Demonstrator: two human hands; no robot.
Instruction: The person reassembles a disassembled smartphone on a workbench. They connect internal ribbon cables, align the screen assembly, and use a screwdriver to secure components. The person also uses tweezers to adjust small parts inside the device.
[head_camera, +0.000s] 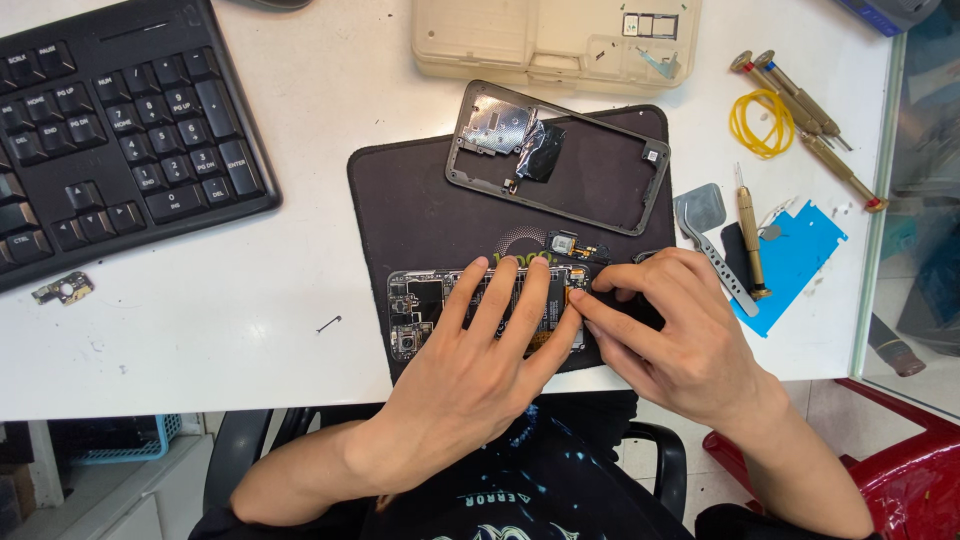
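An opened smartphone (420, 305) with its circuit boards exposed lies across a dark work mat (410, 205) near the table's front edge. My left hand (480, 360) lies flat on it, fingers spread over the middle of the phone. My right hand (675, 330) rests on the phone's right end, thumb and forefinger pinched at a small spot by the orange flex part (576, 296); what sits between them is hidden. The phone's detached middle frame (600, 170) lies further back on the mat. A small loose module (566, 244) sits between frame and phone.
A black keyboard (110, 130) fills the back left. A beige parts box (555, 40) stands at the back. Right of the mat lie a metal spudger (705, 225), screwdrivers (800, 110), a yellow rubber band (760, 122), a blue plastic sheet (795, 260). A small loose part (63, 290) lies left.
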